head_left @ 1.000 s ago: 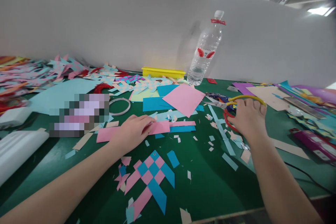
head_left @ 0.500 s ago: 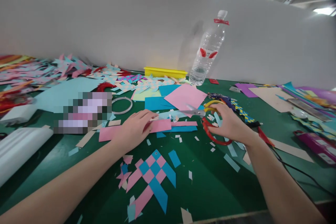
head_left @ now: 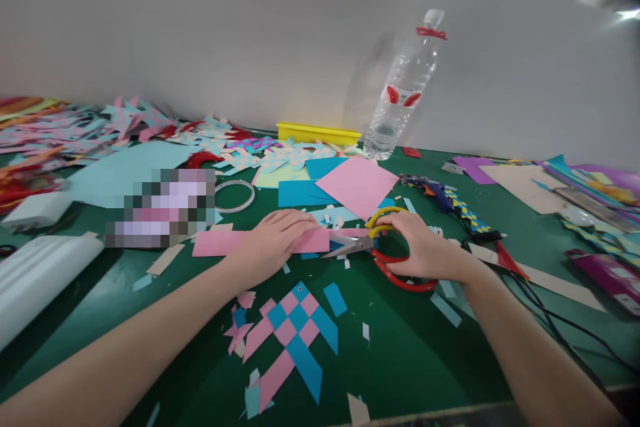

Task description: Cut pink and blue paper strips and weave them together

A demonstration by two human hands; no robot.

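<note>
My left hand [head_left: 273, 240] lies flat, fingers together, on a long pink paper strip [head_left: 215, 242] on the green table [head_left: 400, 347]. My right hand [head_left: 420, 250] grips scissors [head_left: 373, 247] with one yellow and one red handle loop. Their blades point left, tips close to the strip's right end beside my left fingers. In front of both hands lies a woven pink and blue paper piece [head_left: 293, 333].
A clear water bottle [head_left: 405, 90] and a yellow tray [head_left: 317, 133] stand by the white wall. Pink [head_left: 357, 183] and blue sheets, a tape ring [head_left: 235, 195], paper scraps, a glue gun [head_left: 433, 187] with a black cable, and stacked coloured papers at right surround the hands.
My right hand picked up the scissors from the right and carried them left to the pink strip. My left hand stayed pressed on the strip.
</note>
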